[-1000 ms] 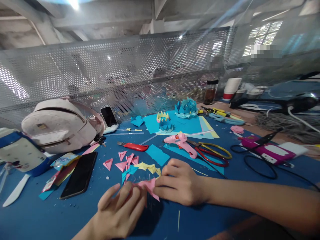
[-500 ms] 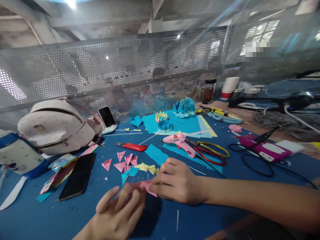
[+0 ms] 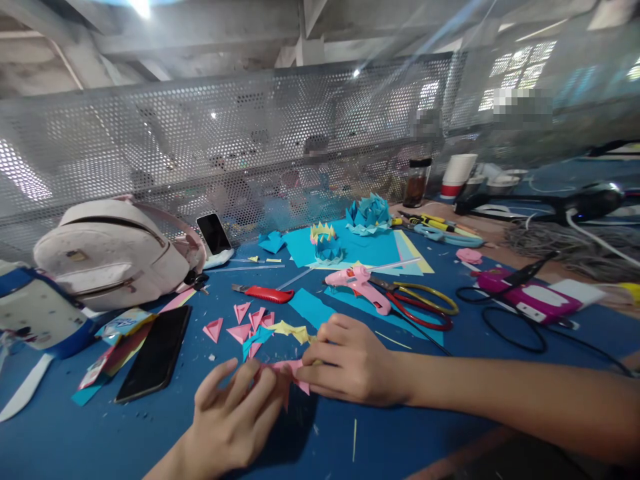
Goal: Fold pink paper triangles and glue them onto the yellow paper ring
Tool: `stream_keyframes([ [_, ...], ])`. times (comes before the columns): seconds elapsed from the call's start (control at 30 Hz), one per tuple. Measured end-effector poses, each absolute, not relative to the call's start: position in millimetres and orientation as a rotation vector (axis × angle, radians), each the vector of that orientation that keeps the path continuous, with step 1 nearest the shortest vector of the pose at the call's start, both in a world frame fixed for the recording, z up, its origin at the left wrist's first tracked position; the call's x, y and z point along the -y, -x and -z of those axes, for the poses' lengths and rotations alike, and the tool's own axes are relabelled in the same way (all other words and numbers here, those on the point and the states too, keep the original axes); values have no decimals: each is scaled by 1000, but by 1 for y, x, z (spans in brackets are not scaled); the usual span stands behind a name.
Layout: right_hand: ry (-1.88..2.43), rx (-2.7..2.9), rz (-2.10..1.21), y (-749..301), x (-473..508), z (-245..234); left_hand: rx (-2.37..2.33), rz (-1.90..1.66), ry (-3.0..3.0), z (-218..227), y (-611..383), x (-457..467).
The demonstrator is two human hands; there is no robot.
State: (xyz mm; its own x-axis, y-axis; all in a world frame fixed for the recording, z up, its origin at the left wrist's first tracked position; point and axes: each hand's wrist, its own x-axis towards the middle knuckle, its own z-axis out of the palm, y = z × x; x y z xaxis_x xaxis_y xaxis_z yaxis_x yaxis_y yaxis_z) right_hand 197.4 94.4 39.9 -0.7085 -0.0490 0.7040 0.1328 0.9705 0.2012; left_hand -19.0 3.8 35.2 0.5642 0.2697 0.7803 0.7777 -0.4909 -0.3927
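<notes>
Between my two hands is a chain of folded paper pieces (image 3: 284, 366), pink at the near side. Yellow and blue folded pieces curve away behind it and seem joined to it. My left hand (image 3: 237, 413) pinches the pink part from the left, its fingers bent and partly hiding it. From the right, my right hand (image 3: 347, 363) grips the other end with thumb and fingers closed. Just beyond lie several loose pink paper triangles (image 3: 240, 332). A small yellow and blue paper ring (image 3: 329, 248) stands on blue sheets farther back.
A red utility knife (image 3: 265, 294), a pink glue gun (image 3: 361, 285) and scissors (image 3: 425, 300) lie beyond my hands. At left are a black phone (image 3: 155, 353) and a pale backpack (image 3: 110, 253). A blue paper flower (image 3: 369, 215) and a purple device with cables (image 3: 530, 297) are farther off.
The paper chain has shifted slightly and turned in my fingers. My left hand has risen a little; my right hand stays nearly in place.
</notes>
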Motion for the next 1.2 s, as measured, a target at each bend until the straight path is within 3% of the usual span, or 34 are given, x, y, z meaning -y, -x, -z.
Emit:
stream_keyframes([
  [0.7, 201, 2342, 449, -196, -105, -38, 1046, 853, 2090, -28, 19, -15],
  [1.2, 471, 2608, -313, -193, -106, -35, 1439, 1137, 2289, -28, 22, -25],
])
